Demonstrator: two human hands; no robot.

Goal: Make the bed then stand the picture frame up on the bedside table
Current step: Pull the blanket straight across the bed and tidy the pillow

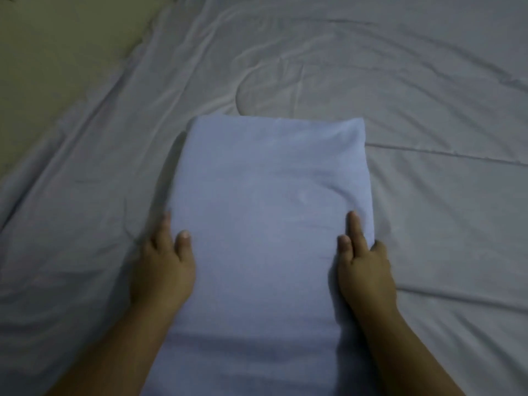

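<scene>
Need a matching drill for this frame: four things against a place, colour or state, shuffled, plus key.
Things:
1. pillow
2. sheet
3. tan fabric
4. right hand

Descriptions:
A. wrinkled, pale grey, spread across the bed
B. top left corner of the view
C. pale blue, centre of the view
D. grips the pillow's right edge

Pairs: 1-C, 2-A, 3-B, 4-D

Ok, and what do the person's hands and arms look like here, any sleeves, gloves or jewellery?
The left hand and right hand are bare: no gloves, no rings that I can make out. Both forearms are uncovered to the picture's edge, with no sleeve, watch or bracelet in view.
</scene>
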